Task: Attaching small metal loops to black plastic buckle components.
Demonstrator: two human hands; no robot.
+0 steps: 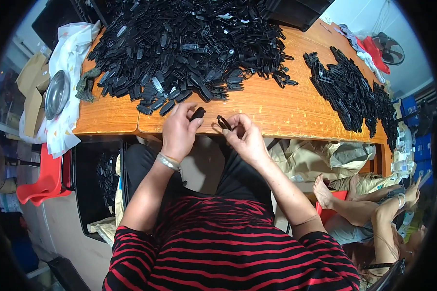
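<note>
Above the front edge of the wooden table point(272, 114), my left hand point(177, 133) pinches a small, rounded black plastic piece point(197, 114) between thumb and fingers. Just to its right, my right hand point(247, 140) grips a slim black plastic piece with an open frame point(223, 123). The two pieces are apart, their ends facing each other. Beyond my hands spreads a large heap of black plastic pieces point(179, 53), some smooth and oval, others with prongs. A second, longer pile of slim black pieces point(342, 89) lies on the right side of the table.
At left are a metal bowl point(57, 95), white plastic sheeting point(73, 53) and a red chair point(48, 179). A black bin point(90, 194) stands below the table. Brown wrapping point(306, 162) hangs under the table at right, near another person's bare legs point(354, 208).
</note>
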